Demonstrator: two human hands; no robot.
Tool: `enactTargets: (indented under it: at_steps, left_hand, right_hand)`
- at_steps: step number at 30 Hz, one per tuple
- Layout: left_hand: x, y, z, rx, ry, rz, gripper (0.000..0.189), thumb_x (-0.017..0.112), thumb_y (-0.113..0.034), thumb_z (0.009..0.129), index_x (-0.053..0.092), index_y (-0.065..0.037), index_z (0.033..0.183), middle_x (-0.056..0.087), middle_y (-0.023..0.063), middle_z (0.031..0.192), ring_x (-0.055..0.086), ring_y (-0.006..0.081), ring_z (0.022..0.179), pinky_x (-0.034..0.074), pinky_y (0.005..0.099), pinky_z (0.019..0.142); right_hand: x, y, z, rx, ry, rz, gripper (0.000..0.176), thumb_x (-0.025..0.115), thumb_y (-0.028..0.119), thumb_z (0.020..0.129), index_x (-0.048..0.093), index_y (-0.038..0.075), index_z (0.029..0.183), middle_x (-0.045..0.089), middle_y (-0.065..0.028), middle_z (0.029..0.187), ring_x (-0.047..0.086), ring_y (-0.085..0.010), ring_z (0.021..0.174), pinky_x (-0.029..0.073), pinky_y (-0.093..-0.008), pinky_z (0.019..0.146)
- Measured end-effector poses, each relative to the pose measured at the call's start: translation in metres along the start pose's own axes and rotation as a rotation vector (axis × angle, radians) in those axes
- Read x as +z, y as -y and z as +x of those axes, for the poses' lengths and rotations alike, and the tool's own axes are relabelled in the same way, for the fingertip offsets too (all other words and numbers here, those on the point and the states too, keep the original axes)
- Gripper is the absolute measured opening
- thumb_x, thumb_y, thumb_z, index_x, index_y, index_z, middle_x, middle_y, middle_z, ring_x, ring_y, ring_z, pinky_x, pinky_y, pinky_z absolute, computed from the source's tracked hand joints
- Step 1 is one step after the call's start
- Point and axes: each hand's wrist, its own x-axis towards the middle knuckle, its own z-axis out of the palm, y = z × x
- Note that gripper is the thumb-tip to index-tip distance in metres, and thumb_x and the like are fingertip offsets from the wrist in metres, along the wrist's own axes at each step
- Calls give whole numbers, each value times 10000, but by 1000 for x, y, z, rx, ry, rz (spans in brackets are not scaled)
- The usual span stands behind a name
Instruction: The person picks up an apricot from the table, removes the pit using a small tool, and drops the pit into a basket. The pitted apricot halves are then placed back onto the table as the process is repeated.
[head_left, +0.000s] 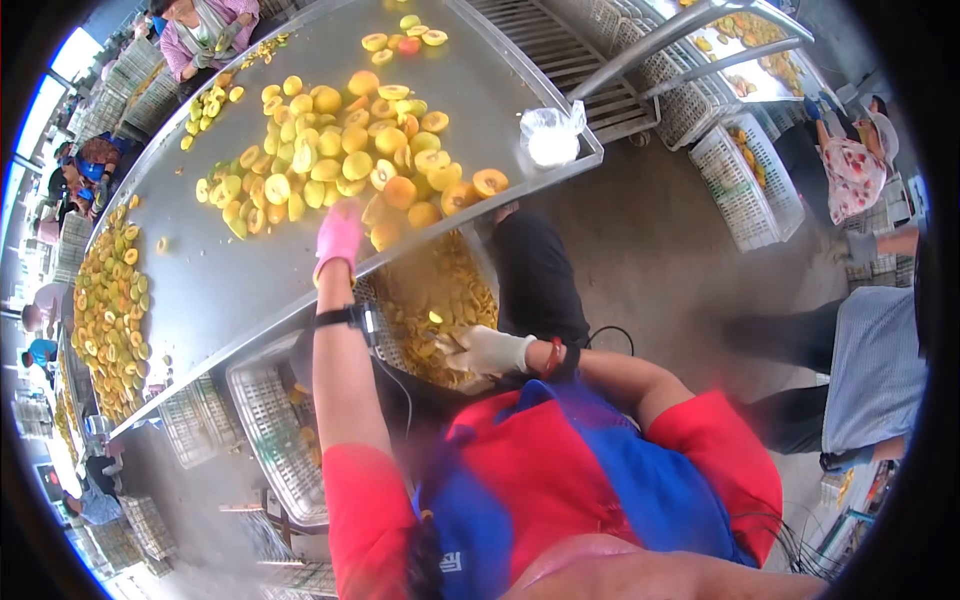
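A pile of halved yellow-orange fruit (330,150), looking like peaches, lies on the metal table (215,290). My left hand (340,237), in a pink glove, reaches over the table's near edge with its fingers at the pile's lower side. Those fingers are blurred, so I cannot tell whether they grip a half. Below the edge, a crate (480,255) is filled with yellow fruit pieces (420,285). Over it my right hand (490,350), in a white glove, has its fingers apart and holds nothing visible. One bright yellow piece (435,317) shows close beyond its fingertips.
A clear plastic bag with something white (550,137) sits at the table's right corner. More halves (112,310) are heaped at the far left. White crates (745,185) stand on the floor right and below the table. Other people (870,360) work around, one across the table (205,35).
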Motion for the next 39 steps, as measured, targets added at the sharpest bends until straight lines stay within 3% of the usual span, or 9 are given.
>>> enactTargets:
  at_steps: [6,11,13,18,20,23,26,31,39]
  left_hand:
    - [49,43,63,-79,204,-261,701,687,-537,903,556,9,1322,654,77,1005,569,165,705,487,312,672]
    - [54,34,49,-23,42,-354,812,843,-329,751,439,33,1356,661,158,1045,658,247,834,555,344,804]
    - [66,47,60,107,-73,-333,741,853,-207,752,444,32,1321,650,130,1044,646,178,818,535,311,732]
    - [34,23,14,-41,72,-594,786,856,-234,795,433,27,1404,645,86,1181,652,143,966,515,298,701]
    - [16,-1,-31,-22,21,-802,676,801,-308,856,484,-27,1383,695,72,1104,660,117,841,484,245,594]
    - [-1,-27,-86,53,97,-1080,529,709,-293,934,510,-61,1366,701,109,1122,674,122,791,490,200,534]
    - [-8,-41,-128,173,148,-1146,473,600,-339,1001,506,-52,1364,690,135,1152,689,150,834,537,212,589]
    - [-4,-60,-168,242,144,-1187,647,353,-552,1052,476,-3,1371,672,153,1186,680,211,983,565,285,799]
    - [16,-59,-183,425,-28,-996,561,326,-510,1072,495,-12,1268,654,170,1187,672,243,976,545,341,867]
  right_hand:
    - [-10,-6,-13,-16,-61,136,330,619,252,952,565,13,1173,623,-89,778,625,-185,674,504,-358,551]
    - [-7,-23,8,-145,-203,-3,322,629,262,945,583,11,1141,644,-110,806,646,-201,687,521,-356,576]
    - [2,-32,17,-329,-392,-66,311,625,270,945,596,8,1111,650,-122,813,650,-217,687,521,-365,586]
    - [-17,-2,5,50,-176,-9,324,620,247,921,574,-8,1116,673,-157,815,666,-284,683,529,-418,616]
    - [-11,5,-7,-97,-315,20,339,630,254,918,567,-8,1123,679,-148,825,665,-283,671,529,-416,612]
    - [-17,-43,41,-747,-578,-385,295,651,203,921,560,-6,1108,677,-151,866,666,-269,694,520,-398,627]
    - [-18,32,-4,-507,-402,208,220,657,135,915,559,-6,1052,652,-142,818,647,-252,671,501,-380,621]
    - [-19,51,-1,-792,-597,-26,162,644,97,896,526,4,958,592,-139,694,611,-297,606,482,-398,586]
    - [-9,51,-3,-845,-694,-82,182,641,72,884,517,-8,990,614,-178,739,638,-367,665,490,-424,605]
